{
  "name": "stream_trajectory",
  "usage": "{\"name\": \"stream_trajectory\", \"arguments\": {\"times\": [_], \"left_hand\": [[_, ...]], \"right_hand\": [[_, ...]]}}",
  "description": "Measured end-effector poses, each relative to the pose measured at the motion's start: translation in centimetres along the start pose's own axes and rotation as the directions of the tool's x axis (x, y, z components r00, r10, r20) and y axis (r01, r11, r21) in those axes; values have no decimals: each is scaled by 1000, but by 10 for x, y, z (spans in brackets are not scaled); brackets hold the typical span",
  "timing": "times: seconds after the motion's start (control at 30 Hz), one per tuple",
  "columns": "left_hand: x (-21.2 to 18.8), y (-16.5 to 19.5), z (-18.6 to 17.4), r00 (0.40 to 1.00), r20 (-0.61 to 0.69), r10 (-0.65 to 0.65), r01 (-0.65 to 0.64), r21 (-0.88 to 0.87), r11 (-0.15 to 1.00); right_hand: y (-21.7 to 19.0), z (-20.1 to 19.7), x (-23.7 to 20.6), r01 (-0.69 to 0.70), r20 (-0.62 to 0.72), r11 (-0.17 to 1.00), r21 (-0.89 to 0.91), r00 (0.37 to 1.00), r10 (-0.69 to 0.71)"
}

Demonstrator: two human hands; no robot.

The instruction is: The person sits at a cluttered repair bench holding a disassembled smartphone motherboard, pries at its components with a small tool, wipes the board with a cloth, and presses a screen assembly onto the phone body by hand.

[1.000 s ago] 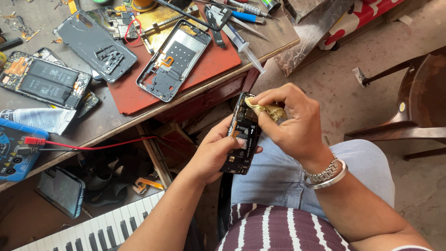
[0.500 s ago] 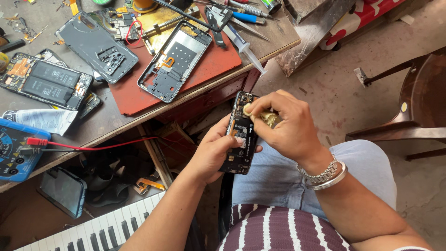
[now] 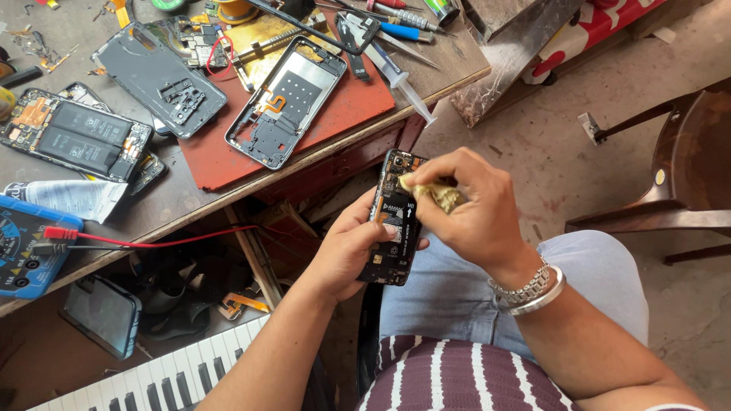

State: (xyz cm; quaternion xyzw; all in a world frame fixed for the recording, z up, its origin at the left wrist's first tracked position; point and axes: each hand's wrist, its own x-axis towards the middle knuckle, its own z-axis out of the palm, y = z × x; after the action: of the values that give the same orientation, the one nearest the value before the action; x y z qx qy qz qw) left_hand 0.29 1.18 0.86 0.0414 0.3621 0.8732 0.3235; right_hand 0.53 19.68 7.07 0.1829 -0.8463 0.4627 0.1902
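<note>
My left hand (image 3: pixel 346 251) grips an opened phone (image 3: pixel 394 228) with its back cover off, battery and circuit boards showing, held upright over my lap. Pinched in my right hand (image 3: pixel 476 213) is a small yellowish wad of cloth (image 3: pixel 435 194), pressed against the upper part of the phone near the camera end. A metal bracelet (image 3: pixel 525 289) sits on my right wrist.
The workbench (image 3: pixel 183 198) at upper left carries a red mat (image 3: pixel 346 106), a phone frame (image 3: pixel 285 99), a dark back cover (image 3: pixel 156 76), another opened phone (image 3: pixel 72 133), tools, and a blue multimeter (image 3: pixel 27 243) with a red lead. A keyboard (image 3: pixel 145 377) lies below; a wooden chair (image 3: pixel 685 175) stands at right.
The wad in my right hand has slid left and slightly up along the top of the phone. My left hand keeps the phone nearly still.
</note>
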Motion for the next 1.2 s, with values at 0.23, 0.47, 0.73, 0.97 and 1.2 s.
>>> {"name": "stream_trajectory", "arguments": {"times": [0.23,0.47,0.73,0.97,1.2], "left_hand": [[-1,5,5,1000,20,-15,15,-35,999],[-6,17,9,997,74,24,-10,-181,983],[-6,18,9,996,84,31,-16,-170,985],[-6,17,7,996,82,37,-23,-167,986],[-5,18,7,995,70,67,-55,-153,987]], "right_hand": [[5,-10,-1,-106,133,994,-24,985,109],[22,-33,-5,-168,10,869,466,983,185],[30,-35,-4,-74,-104,944,322,988,113],[30,-27,-2,-52,-147,962,267,985,94],[52,-23,1,-29,-158,952,305,984,81]]}}
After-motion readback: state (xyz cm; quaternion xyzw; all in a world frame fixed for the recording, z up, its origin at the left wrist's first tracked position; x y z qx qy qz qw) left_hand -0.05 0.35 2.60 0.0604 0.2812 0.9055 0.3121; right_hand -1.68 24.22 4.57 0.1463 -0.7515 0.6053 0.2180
